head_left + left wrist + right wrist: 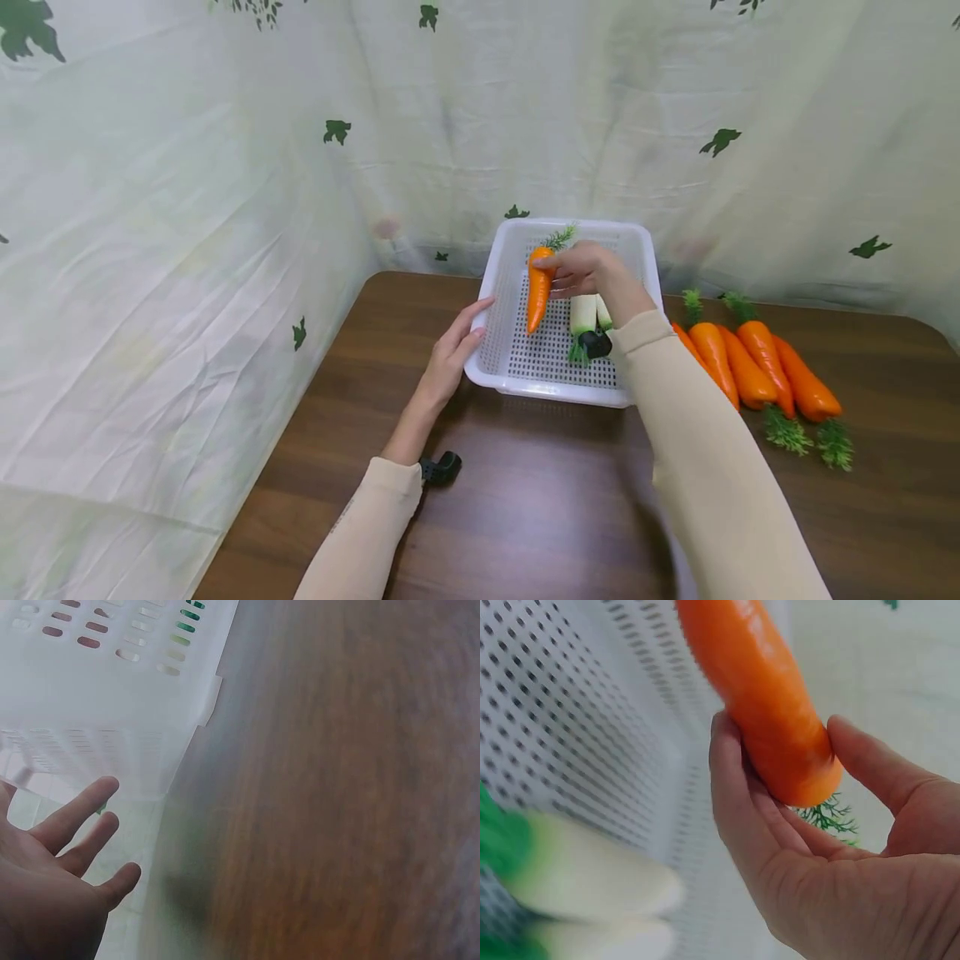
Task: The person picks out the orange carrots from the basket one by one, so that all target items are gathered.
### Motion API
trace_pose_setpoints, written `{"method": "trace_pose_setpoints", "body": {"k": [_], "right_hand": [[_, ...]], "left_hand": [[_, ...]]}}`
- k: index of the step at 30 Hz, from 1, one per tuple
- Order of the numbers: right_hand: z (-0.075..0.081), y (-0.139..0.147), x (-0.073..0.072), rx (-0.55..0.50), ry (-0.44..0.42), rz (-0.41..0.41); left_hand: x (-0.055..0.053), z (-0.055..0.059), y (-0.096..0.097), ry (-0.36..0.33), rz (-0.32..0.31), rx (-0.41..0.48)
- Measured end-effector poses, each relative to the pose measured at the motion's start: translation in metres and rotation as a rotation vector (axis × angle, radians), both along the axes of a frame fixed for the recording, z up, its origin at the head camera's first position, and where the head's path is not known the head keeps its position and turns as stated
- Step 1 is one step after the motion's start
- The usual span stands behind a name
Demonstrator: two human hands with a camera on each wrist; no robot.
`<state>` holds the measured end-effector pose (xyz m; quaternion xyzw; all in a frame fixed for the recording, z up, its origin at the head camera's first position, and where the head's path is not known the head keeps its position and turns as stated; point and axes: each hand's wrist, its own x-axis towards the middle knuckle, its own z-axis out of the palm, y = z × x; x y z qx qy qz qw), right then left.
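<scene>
A carrot [537,292] with a feathery green top is pinched between the thumb and fingers of my right hand [588,271]. It hangs tip down over the inside of a white perforated plastic basket [555,392]. Close up in the right wrist view, the thumb and fingers press the thick end of the carrot [769,712]. Two white radishes [592,862] with green tops lie in the basket beneath. My left hand [448,354] rests against the basket's left rim. Its fingers look mostly straight along the basket's side in the left wrist view.
Several more carrots [756,350] lie side by side on the brown wooden table [525,508], right of the basket. The right forearm partly covers them. A pale curtain with leaf prints [600,108] hangs behind the table and along its left side.
</scene>
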<state>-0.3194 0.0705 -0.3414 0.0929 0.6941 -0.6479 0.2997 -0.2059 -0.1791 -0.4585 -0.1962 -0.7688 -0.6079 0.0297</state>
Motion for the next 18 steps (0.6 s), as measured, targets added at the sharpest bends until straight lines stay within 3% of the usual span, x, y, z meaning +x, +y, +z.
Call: {"method": "trace_pose_setpoints", "body": {"k": [5,9,13,18], "right_hand": [[0.033,0.016,0.016,0.011,0.125,0.077],[0.046,0.028,0.034,0.011,0.213,0.1],[0.047,0.041,0.055,0.047,0.298,0.115],[0.037,0.059,0.081,0.03,0.362,0.145]], "left_hand": [[0.0,-0.001,0.001,0.013,0.019,0.005],[0.0,0.0,-0.001,0.015,0.024,0.001],[0.001,0.0,0.0,0.007,0.026,0.004],[0.001,-0.001,0.001,0.001,0.02,0.003]]}}
